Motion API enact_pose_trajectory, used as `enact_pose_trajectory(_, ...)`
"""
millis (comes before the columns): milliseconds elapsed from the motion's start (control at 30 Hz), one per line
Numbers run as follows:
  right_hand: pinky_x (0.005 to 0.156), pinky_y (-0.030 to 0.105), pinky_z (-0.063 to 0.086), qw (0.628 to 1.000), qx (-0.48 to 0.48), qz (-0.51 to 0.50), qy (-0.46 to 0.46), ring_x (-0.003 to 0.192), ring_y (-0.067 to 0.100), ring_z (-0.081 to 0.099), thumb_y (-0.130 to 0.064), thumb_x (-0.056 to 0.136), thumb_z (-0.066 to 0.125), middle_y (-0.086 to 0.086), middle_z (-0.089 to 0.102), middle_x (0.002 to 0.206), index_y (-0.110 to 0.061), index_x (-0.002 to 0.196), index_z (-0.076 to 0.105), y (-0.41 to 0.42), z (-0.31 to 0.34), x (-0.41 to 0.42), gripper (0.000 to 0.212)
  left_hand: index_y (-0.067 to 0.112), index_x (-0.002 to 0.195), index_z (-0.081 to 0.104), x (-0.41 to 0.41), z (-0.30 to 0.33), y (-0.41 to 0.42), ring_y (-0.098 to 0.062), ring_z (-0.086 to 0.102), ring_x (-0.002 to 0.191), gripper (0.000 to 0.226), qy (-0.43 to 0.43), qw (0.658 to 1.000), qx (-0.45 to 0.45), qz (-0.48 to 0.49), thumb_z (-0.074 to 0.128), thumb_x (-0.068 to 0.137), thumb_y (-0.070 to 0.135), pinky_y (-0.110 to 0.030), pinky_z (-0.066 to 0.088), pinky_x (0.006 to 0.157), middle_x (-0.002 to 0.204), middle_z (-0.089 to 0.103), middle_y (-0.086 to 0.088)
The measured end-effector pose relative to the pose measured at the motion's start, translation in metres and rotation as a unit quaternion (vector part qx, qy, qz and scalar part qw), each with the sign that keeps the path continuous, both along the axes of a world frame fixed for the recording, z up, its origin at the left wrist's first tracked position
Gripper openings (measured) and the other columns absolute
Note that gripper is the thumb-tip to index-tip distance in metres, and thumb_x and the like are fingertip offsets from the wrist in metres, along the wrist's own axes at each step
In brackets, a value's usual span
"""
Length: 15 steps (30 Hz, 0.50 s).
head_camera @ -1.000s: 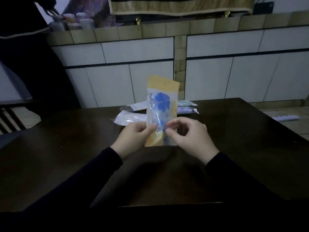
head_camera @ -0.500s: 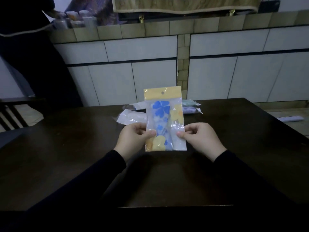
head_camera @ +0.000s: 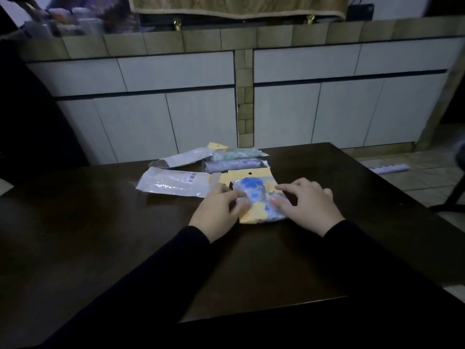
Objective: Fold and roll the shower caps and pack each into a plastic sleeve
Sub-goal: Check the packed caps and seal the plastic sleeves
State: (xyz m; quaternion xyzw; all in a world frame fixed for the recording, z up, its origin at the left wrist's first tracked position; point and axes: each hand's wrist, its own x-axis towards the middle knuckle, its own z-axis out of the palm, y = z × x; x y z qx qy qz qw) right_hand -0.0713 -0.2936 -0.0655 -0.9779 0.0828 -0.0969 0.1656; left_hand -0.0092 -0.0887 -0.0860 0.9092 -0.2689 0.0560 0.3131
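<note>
A plastic sleeve with a yellow header lies flat on the dark table. It holds a rolled shower cap printed with blue and yellow flowers. My left hand rests on its left edge, fingers on the plastic. My right hand presses on its right side, fingers spread over it. Behind it lie two more packed sleeves, one greenish and one greyish purple. An empty clear sleeve with a barcode lies to the left, and another clear sleeve sits behind that.
White cabinet doors with a tiled counter edge rise beyond the table's far edge. A dark figure stands at the far left. A white strip lies on the tiled floor at the right. A chair leg shows at the right edge.
The flowered sleeve was held upright above the table in both hands. It now lies flat on the table with both hands pressing on it.
</note>
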Motion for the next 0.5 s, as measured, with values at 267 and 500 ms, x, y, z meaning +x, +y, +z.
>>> enact_pose_trajectory(267, 0.1, 0.041, 0.03, 0.997, -0.064, 0.029, 0.034, 0.123, 0.014, 0.039, -0.075, 0.083, 0.038, -0.012, 0.047, 0.136, -0.04, 0.133, 0.052, -0.004, -0.004, 0.009, 0.062, 0.033, 0.13, 0.057, 0.016, -0.006, -0.001, -0.005, 0.048, 0.123, 0.051, -0.084, 0.991, 0.095, -0.05, 0.048, 0.089, 0.062, -0.028, 0.042, 0.101, 0.137, 0.054, 0.011)
enact_pose_trajectory(500, 0.098, 0.039, 0.03, 0.996, -0.077, 0.034, -0.001, 0.122, 0.014, 0.038, -0.067, 0.087, 0.041, -0.011, 0.047, 0.135, -0.038, 0.132, 0.052, 0.001, 0.003, 0.01, 0.055, 0.029, 0.127, 0.061, 0.023, -0.006, -0.002, -0.007, 0.049, 0.121, 0.048, -0.098, 0.991, 0.069, -0.064, 0.048, 0.091, 0.057, -0.032, 0.043, 0.102, 0.132, 0.057, 0.009)
